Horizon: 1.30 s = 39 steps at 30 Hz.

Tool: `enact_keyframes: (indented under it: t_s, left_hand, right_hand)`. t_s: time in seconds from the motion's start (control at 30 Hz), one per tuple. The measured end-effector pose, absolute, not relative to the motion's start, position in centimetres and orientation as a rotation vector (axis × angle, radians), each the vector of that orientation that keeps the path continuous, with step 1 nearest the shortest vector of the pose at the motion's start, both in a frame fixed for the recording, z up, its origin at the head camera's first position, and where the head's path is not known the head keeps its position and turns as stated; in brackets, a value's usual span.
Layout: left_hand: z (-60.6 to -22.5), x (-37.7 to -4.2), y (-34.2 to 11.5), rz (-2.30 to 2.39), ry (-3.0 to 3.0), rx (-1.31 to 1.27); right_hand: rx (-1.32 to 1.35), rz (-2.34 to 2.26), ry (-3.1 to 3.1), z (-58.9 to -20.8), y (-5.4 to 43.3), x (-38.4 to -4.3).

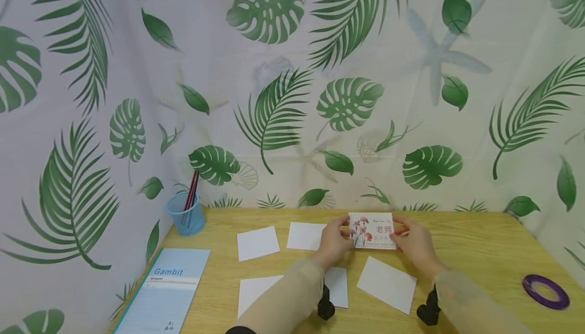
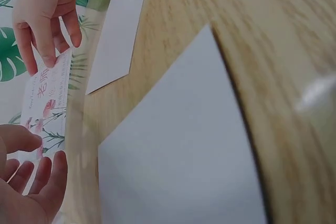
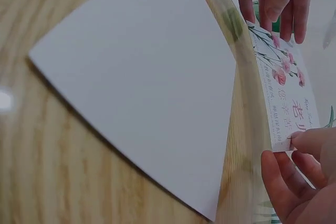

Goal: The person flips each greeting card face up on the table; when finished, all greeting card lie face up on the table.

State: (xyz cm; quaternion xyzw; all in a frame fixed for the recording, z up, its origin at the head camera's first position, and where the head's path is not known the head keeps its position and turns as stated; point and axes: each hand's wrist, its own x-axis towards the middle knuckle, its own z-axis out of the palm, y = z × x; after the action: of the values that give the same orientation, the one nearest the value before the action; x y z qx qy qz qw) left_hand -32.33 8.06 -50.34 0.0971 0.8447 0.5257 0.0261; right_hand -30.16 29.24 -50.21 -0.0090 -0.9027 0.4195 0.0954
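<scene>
A greeting card (image 1: 372,231) printed with pink flowers and red Chinese characters is held upright near the table's back edge, its printed face toward me. My left hand (image 1: 335,240) pinches its left end between thumb and fingers. At the opposite end, my right hand (image 1: 417,241) pinches the card too, thumb in front, as the right wrist view shows with the card (image 3: 283,82). Below the hands lie white cards, one tilted card (image 1: 387,284) under the right hand and another (image 1: 337,287) partly covered by the left forearm.
More white cards, such as one (image 1: 258,243) at the back left, lie on the wooden table (image 1: 219,268). A blue notebook (image 1: 164,288) and a blue mesh pen cup (image 1: 186,214) with pencils stand left. A purple tape roll (image 1: 546,292) lies far right. Leaf-patterned cloth hangs behind.
</scene>
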Motion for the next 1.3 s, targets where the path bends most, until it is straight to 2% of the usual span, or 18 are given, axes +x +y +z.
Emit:
enact_keyframes:
  t_s: [0.23, 0.57, 0.97, 1.3]
  left_hand:
    - [-50.1, -32.7, 8.3, 1.538, 2.607, 0.345]
    - [-49.8, -33.1, 8.9, 1.506, 2.584, 0.236]
    - [-50.5, -33.2, 9.1, 1.547, 2.536, 0.28]
    - [-50.5, -33.7, 8.8, 1.379, 2.593, 0.332]
  right_hand:
    - [0.005, 1.162, -2.768, -50.1, 29.7, -30.5]
    - [-0.005, 1.138, -2.838, -50.7, 30.1, -31.5]
    - [0.01, 1.036, -2.906, -51.1, 30.0, -32.1]
    - [0.0, 1.061, -2.952, -50.9, 29.9, -32.5]
